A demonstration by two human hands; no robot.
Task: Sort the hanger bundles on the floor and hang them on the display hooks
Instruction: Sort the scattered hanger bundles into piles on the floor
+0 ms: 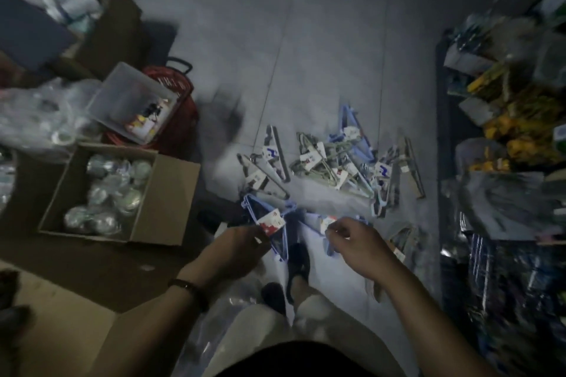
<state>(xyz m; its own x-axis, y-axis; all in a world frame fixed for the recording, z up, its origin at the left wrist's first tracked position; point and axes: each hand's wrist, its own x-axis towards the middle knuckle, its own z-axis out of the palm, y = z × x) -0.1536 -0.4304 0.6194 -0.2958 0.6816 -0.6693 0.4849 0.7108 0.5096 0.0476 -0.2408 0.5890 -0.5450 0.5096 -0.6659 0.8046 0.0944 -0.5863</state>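
Observation:
Several hanger bundles with white paper labels lie on the grey floor: a grey bundle [269,162], a green one [321,162], a blue one [352,135] and more at the right [395,174]. My left hand [235,251] grips the label end of a blue hanger bundle [269,217]. My right hand [358,245] pinches the label of a second blue hanger bundle [329,223]. Both bundles hang low over my feet. No display hooks are visible; the picture is dim and blurred.
An open cardboard box [171,193] of wrapped round items stands at the left, with a clear plastic tub [122,98] on a red basket [180,92] behind it. Shelves of packaged goods [505,131] line the right side. A flattened cardboard sheet [61,330] lies at lower left.

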